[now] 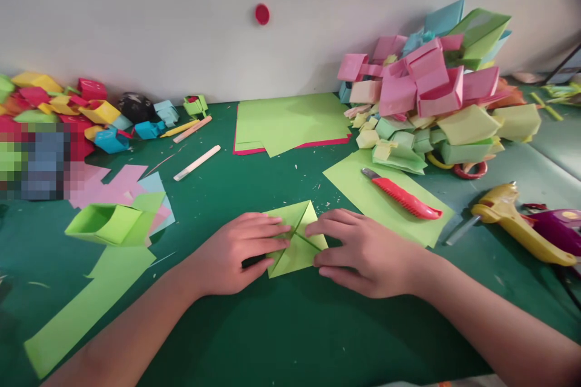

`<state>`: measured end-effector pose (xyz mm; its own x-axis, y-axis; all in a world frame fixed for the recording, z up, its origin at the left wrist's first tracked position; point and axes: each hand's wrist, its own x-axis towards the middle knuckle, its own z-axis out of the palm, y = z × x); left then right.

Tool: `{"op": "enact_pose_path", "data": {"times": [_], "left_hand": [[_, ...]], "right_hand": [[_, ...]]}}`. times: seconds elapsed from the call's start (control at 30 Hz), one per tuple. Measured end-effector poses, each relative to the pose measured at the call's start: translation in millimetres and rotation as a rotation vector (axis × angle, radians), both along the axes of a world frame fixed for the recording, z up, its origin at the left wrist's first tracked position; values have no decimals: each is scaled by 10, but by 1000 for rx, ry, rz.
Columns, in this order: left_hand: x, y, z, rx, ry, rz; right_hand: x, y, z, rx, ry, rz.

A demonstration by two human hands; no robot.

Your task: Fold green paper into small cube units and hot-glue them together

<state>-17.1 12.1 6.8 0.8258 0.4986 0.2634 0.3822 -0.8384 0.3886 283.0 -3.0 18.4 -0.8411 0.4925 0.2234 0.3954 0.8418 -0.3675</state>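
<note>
A green paper [297, 251] lies on the table with its corners folded in toward the middle, making a small square with diagonal seams. My left hand [245, 251] rests on its left side, fingers spread across the folded flaps. On the right edge, my right hand [358, 251] touches the paper with its fingertips, its fingers apart. Neither hand is closed round anything. Just beyond my right hand, a red cutter [406, 198] lies on a larger green sheet [349, 178].
Green sheets [290, 121] over red ones lie by the wall. Folded paper pieces [422, 84] are heaped at back right, beside a yellow glue gun [521, 221]. An open green paper box [104, 224] and a green strip [91, 302] lie left.
</note>
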Motion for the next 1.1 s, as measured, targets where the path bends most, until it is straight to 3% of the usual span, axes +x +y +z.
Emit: {"op": "enact_pose_path", "data": {"times": [0.3, 0.5, 0.77, 0.97, 1.1], "left_hand": [[78, -115, 16, 142, 48, 23], [174, -265, 49, 194, 121, 107], [215, -305, 61, 393, 74, 61], [179, -194, -11, 296, -120, 181], [166, -141, -70, 256, -148, 226]], "right_hand": [[-19, 48, -72, -58, -57, -13], [-45, 31, -92, 20, -22, -24], [-102, -5, -98, 103, 146, -13], [-111, 47, -163, 12, 281, -158], [-133, 66, -222, -45, 340, -287]]}}
